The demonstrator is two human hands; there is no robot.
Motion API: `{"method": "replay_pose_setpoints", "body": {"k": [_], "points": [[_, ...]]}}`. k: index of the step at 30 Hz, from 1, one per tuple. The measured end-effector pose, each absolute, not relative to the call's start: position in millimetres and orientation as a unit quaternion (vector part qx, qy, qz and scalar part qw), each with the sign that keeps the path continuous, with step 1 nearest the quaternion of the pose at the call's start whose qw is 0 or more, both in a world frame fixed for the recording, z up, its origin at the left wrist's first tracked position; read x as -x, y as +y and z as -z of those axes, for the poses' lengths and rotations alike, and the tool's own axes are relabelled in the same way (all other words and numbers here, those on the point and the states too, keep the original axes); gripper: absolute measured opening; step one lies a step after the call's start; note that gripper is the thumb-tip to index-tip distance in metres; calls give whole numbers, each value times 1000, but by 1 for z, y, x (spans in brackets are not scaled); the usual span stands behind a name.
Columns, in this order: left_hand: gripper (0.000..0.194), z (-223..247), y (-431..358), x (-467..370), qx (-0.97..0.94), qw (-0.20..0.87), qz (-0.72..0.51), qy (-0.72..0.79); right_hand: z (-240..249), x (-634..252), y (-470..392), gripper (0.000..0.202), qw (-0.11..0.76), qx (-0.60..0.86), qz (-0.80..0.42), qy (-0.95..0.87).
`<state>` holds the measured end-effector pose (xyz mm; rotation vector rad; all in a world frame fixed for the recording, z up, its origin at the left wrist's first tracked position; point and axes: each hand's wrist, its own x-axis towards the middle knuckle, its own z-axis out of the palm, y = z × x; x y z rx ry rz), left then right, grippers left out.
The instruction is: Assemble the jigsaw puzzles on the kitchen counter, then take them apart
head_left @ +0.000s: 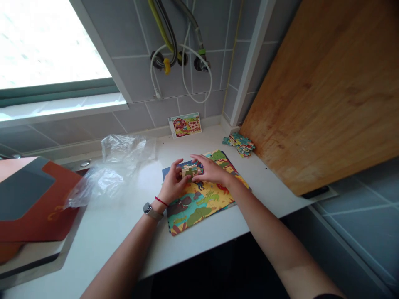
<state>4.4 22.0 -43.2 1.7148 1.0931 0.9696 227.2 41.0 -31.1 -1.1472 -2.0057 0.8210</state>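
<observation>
Both my hands are over a colourful jigsaw puzzle [208,201] lying on the white counter, showing crocodiles, water and yellow ground. Between them is a small bunch of puzzle pieces [188,171], held above the upper part of the picture. My left hand [173,182], with a watch and a red string at its wrist, grips the pieces from the left, thumb toward the front. From the right, my right hand [212,169] curls its thumb and fingers around their other side. The fingers hide part of the pieces and of the puzzle beneath.
A pile of loose puzzle pieces [239,144] lies at the back right, beside a wooden board [327,91]. A farm picture card [186,125] leans against the tiled wall. Crumpled clear plastic bags [109,178] and an orange-and-grey box [34,199] are at left.
</observation>
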Motion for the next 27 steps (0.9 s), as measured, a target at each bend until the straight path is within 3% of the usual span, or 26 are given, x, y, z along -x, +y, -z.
{"method": "replay_pose_setpoints", "body": {"k": [3, 10, 14, 19, 22, 27], "points": [[65, 45, 23, -5, -697, 410, -385, 445, 33, -240, 47, 99, 346, 509, -234, -753], [41, 47, 22, -5, -712, 389, -389, 437, 35, -259, 61, 71, 358, 620, -165, -678], [32, 44, 18, -7, -728, 367, -381, 436, 32, -258, 57, 71, 263, 752, -127, -591], [27, 34, 13, -9, -754, 329, -364, 436, 28, -250, 52, 75, 169, 783, -118, -586], [27, 29, 12, -10, -759, 315, -359, 442, 29, -250, 53, 68, 202, 781, -114, -579], [27, 31, 12, -11, -758, 311, -378, 431, 34, -256, 61, 54, 346, 704, -138, -605]]}}
